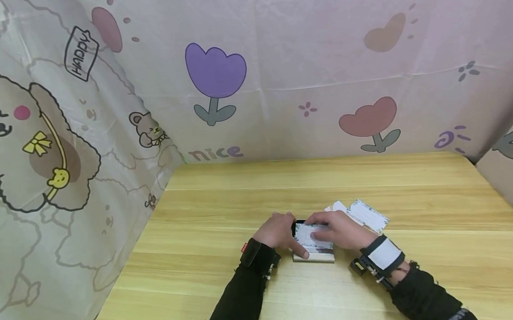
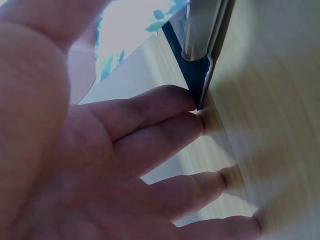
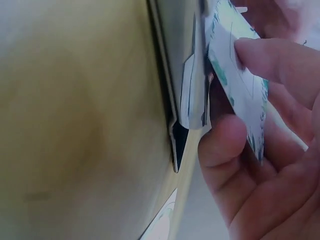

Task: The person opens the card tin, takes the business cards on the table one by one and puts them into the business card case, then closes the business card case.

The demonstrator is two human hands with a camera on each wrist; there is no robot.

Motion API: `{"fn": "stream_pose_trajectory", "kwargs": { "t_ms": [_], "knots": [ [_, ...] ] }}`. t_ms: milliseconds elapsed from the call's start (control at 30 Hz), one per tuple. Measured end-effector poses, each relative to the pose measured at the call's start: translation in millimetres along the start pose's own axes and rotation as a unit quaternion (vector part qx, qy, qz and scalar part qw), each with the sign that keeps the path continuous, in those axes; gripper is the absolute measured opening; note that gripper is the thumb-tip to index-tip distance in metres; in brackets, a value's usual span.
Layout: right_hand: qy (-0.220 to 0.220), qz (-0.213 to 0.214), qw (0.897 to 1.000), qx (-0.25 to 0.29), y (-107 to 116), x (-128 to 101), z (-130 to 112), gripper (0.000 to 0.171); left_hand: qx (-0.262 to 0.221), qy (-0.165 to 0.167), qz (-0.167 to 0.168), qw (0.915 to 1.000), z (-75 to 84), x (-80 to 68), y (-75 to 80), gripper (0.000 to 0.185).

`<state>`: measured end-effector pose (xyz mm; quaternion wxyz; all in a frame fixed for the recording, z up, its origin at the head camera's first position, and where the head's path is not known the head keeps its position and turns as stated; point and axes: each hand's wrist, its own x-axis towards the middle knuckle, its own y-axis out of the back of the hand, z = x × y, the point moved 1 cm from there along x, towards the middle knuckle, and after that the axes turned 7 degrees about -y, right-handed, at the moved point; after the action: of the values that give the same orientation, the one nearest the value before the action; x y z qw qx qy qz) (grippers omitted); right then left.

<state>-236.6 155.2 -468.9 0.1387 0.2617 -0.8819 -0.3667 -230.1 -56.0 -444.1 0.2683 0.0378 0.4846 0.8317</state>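
Surface (image 1: 371,183): pale wood, w/ cartoon-print cloth (image 1: 252,73) hung behind and at both sides. All places below are given relative to the case.

Case (image 1: 315,256): flat metal card holder, lying on the surface near the front edge, about mid-width, hinged open; wrist views show its silvery shell and dark lining edge-on.

Left hand (image 1: 279,231): at the case's left side, fingers (image 2: 165,107) fairly straight, tips touching the case's edge and the surface next to it. Looks like it's steadying the case, not gripping it.

Right hand (image 1: 340,230): over the case's right half, pinching a card (image 1: 313,236) btwn thumb and fingertips (image 3: 260,55). Card is white w/ green leafy border, tilted, its lower edge right at the case opening.

Step in hand, as I judge it: card going into (or coming out of) the case; can't tell which from these views. Next move prob. needs the card kept flat and lined up w/ the case mouth, left hand holding the case firm so it doesn't slide on the smooth wood.

Spare cards (image 1: 366,214): two or three more, same white w/ printed border, lying loose just right of and behind the case, near the right hand.

In the way: not much. Left fingertips sit close to the case edge and could crowd the card; spare cards lie near enough to the right wrist to get brushed.
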Motion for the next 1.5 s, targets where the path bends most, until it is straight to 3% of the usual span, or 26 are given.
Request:
{"fn": "stream_pose_trajectory", "kwargs": {
  "t_ms": [267,633,1000,1500],
  "knots": [
    [0.013,0.034,0.999,-0.037,-3.8,0.4,-0.4,0.033,-0.004,-0.003,-0.001,1.0000,-0.7,0.6,0.3,0.071],
    [-0.027,-0.031,0.999,-0.012,-5.9,2.4,0.8,0.029,0.024,0.010,0.003,0.9997,-2.2,1.1,-2.9,0.090],
    [-0.019,-0.027,0.999,-0.024,-6.2,2.5,1.1,0.031,0.025,0.013,0.001,0.9996,-1.1,0.2,-1.4,0.090],
    [-0.008,-0.037,0.999,-0.012,-6.5,1.0,0.6,0.011,0.030,0.019,-0.001,0.9994,-0.5,1.1,-2.9,0.095]
  ]
}}
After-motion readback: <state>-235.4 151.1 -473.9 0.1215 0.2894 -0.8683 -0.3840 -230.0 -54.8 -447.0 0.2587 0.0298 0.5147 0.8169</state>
